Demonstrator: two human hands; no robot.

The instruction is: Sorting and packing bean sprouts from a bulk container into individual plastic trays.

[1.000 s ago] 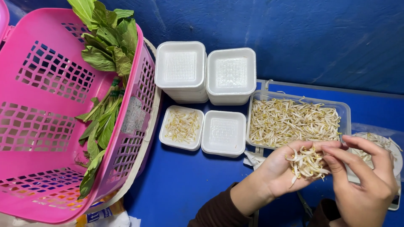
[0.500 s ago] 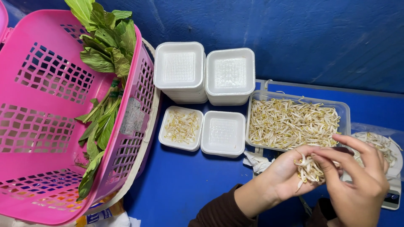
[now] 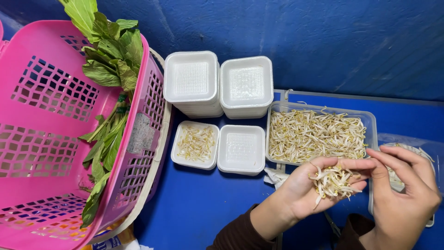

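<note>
- Since the earlier frames both hands have drifted a little lower and left, the clump of sprouts staying cupped between them.
- The left hand [image 3: 300,192] lies palm up, fingers curled around a clump of bean sprouts [image 3: 334,181].
- The right hand [image 3: 401,194] pinches at that clump with its fingertips, closed on a few strands.
- Just behind them sits a clear tub of sprouts [image 3: 319,135].
- Left of it lie a foam tray with sprouts [image 3: 195,144] and an empty foam tray [image 3: 242,149], with two stacks of trays [image 3: 217,85] behind.
- A pink basket [image 3: 46,139] holding leafy greens [image 3: 108,69] stands far left on the blue table [image 3: 199,208].
</note>
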